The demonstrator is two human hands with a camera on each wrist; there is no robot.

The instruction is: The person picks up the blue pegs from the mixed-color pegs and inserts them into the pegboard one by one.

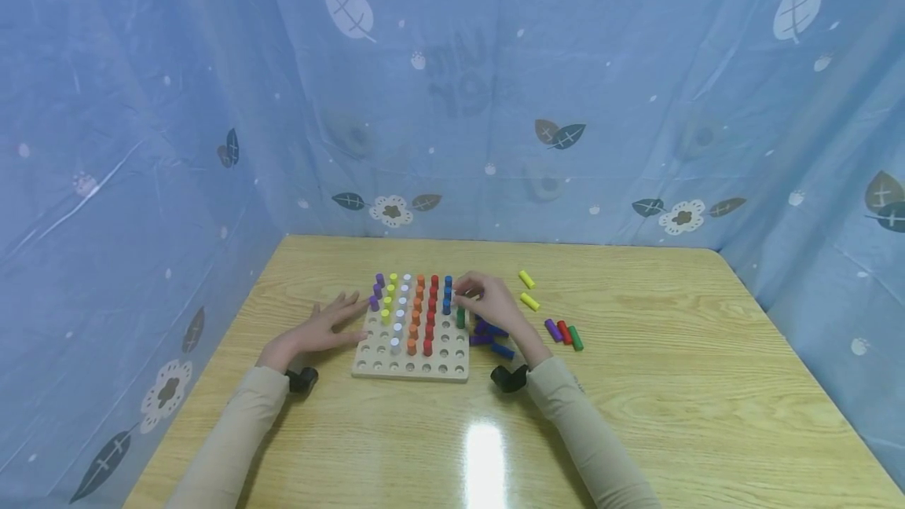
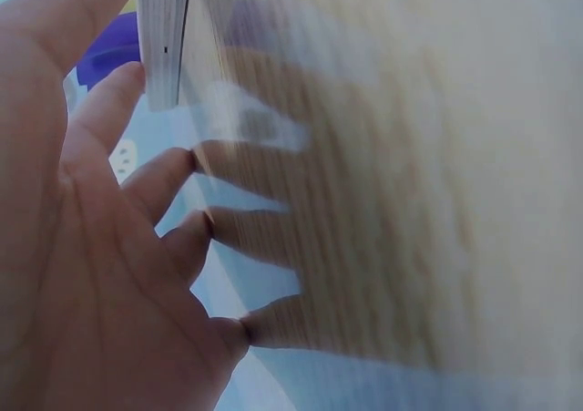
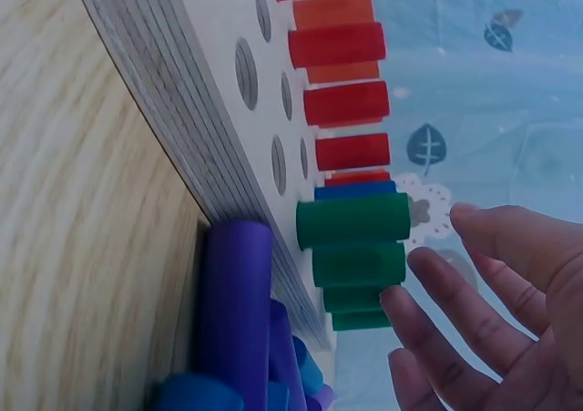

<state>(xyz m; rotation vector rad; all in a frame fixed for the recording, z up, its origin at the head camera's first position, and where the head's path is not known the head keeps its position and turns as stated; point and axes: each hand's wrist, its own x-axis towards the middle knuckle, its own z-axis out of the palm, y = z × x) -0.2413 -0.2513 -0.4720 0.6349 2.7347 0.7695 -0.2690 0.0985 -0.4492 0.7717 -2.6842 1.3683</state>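
Left grip (image 1: pixel 321 331) spread, empty, at nine o'clock of board (image 1: pixel 410 375); right grip (image 1: pixel 494 306) parted, empty, by four green pegs (image 3: pixel 359 264) at two.

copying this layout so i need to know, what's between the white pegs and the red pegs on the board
A row of orange pegs stands between the white pegs and red pegs on the board; the head view shows it.

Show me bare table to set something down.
Bare: the wide stretch of table right of the loose green peg, and the patch between the sleeves, nearer than the pegboard. Crowded: beside the pegboard's right edge, with loose purple pegs and blue pegs.
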